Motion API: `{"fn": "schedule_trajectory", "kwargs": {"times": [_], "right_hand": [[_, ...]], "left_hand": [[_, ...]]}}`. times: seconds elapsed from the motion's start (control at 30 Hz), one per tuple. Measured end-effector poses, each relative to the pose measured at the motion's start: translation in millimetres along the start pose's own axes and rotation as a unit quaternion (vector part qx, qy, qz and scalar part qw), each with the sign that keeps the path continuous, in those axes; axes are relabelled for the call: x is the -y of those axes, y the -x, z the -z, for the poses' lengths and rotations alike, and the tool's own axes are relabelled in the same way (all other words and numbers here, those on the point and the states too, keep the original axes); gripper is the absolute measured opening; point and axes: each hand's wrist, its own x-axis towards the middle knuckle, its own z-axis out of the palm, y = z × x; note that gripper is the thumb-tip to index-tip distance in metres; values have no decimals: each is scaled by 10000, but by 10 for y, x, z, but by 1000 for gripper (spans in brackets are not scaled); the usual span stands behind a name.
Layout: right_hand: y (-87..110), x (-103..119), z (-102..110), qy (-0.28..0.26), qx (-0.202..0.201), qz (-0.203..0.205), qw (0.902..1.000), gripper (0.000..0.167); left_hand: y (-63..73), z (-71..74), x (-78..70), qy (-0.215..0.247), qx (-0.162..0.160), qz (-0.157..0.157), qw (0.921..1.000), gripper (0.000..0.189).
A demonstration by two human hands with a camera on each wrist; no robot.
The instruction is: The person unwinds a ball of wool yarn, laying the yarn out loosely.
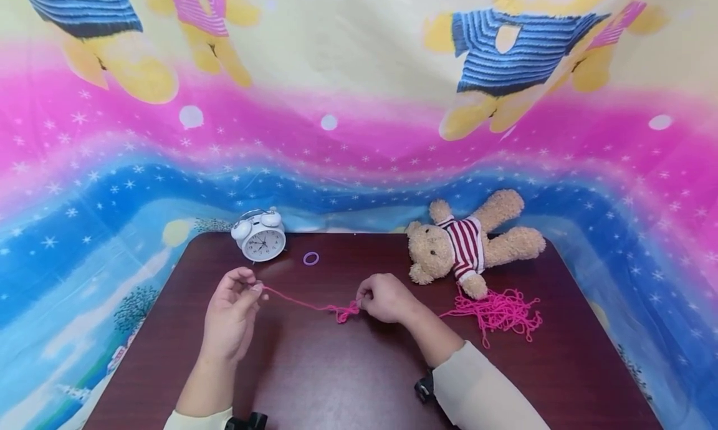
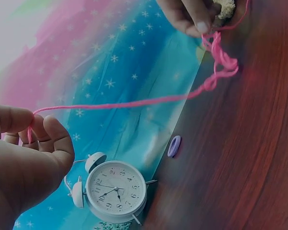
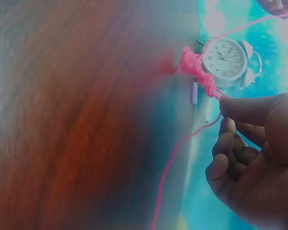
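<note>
A strand of pink yarn (image 1: 294, 300) stretches between my two hands. Its left end is pinched by the thumb and fingers of my left hand (image 1: 231, 315), raised in front of the alarm clock. My right hand (image 1: 387, 298) pinches the yarn beside a small looped, knotted bunch (image 2: 223, 57), which hangs at the fingertips. From the right hand, a single strand runs on under the forearm to a loose tangled heap of pink yarn (image 1: 502, 315) on the table's right side. In the right wrist view the bunch (image 3: 197, 72) overlaps the clock face.
A white twin-bell alarm clock (image 1: 263, 243) stands at the back left of the dark brown table (image 1: 336, 374). A purple ring (image 1: 311, 258) lies right of it. The teddy bear (image 1: 465, 243) in a striped shirt lies at the back right, one paw at the yarn heap. A printed curtain (image 1: 348, 193) hangs behind.
</note>
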Motion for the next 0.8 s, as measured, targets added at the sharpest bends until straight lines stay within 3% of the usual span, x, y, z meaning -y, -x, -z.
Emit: {"fn": "schedule_trajectory", "kwargs": {"times": [0.23, 0.8], "right_hand": [[148, -47, 196, -267, -364, 78, 9990, 10], [580, -357, 527, -582, -985, -308, 9929, 10]], "left_hand": [[-14, 71, -32, 86, -74, -104, 9999, 25], [-50, 233, -64, 266, -356, -264, 9987, 23]]}}
